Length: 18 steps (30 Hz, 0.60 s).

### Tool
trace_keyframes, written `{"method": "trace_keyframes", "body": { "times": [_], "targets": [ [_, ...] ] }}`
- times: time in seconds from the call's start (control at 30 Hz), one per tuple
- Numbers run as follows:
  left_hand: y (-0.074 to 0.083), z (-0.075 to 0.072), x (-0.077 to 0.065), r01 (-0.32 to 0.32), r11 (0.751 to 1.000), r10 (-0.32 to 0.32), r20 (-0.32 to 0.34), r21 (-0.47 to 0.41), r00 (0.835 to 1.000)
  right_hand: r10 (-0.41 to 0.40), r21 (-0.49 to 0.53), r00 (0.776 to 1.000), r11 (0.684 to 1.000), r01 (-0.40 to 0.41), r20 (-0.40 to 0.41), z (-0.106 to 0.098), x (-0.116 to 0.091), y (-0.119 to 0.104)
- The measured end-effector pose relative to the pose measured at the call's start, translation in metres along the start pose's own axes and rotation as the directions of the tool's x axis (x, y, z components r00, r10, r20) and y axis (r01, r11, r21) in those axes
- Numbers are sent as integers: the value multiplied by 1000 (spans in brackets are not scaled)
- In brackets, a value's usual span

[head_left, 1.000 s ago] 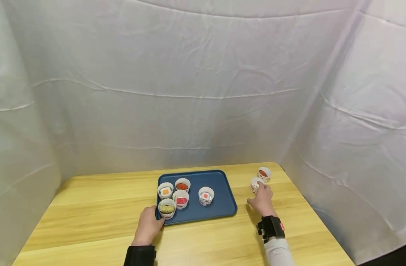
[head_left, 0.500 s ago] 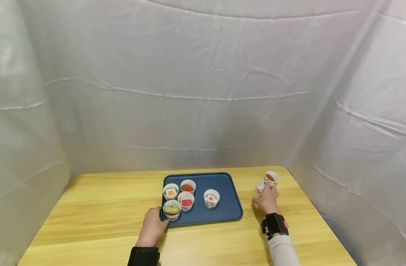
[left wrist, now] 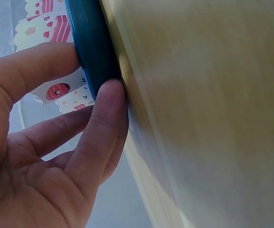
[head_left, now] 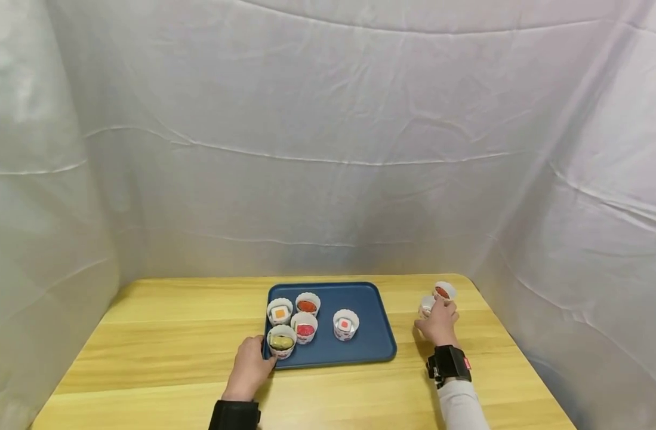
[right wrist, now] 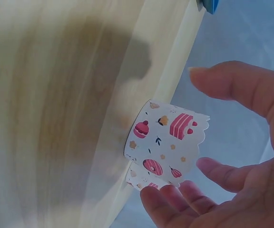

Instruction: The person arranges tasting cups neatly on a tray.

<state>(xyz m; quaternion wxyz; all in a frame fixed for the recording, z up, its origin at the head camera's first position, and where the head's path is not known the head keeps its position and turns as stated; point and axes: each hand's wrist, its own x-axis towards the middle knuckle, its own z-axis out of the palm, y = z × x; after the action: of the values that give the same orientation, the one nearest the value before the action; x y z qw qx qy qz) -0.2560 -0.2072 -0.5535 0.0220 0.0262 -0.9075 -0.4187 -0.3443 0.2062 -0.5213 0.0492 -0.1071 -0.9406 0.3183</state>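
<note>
My left hand (head_left: 248,367) pinches the near left corner of a dark blue tray (head_left: 373,337); in the left wrist view the thumb lies on the tray's rim (left wrist: 92,42) and fingers press its outer side. My right hand (head_left: 439,322) spreads around a white paper baking cup (head_left: 427,306) at the table's right. In the right wrist view that printed cup (right wrist: 168,142) stands between thumb and fingers, the thumb clearly apart from it and fingertips near its far side. Right behind it stands another paper cup (head_left: 444,291) with something red inside.
On the tray's left side cluster several paper cups with orange-and-white (head_left: 280,313), red (head_left: 307,306), pink (head_left: 305,329) and yellow-green (head_left: 282,342) contents. One cup with a white-and-red piece (head_left: 345,325) stands alone mid-tray. A grey-white curtain (head_left: 317,203) encloses the wooden table (head_left: 161,340).
The head view has shifted, so the whole scene sits slightly farther right in it. Left hand stays at the tray corner and right hand stays at the same cup.
</note>
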Motion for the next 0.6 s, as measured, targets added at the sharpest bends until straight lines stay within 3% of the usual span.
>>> {"method": "trace_keyframes", "body": {
  "times": [0.6],
  "targets": [
    [1, 0, -2, 20, 1000, -20, -8, 2, 1000, 7, 32, 1000, 999, -7, 3, 10, 19, 4]
  ]
}}
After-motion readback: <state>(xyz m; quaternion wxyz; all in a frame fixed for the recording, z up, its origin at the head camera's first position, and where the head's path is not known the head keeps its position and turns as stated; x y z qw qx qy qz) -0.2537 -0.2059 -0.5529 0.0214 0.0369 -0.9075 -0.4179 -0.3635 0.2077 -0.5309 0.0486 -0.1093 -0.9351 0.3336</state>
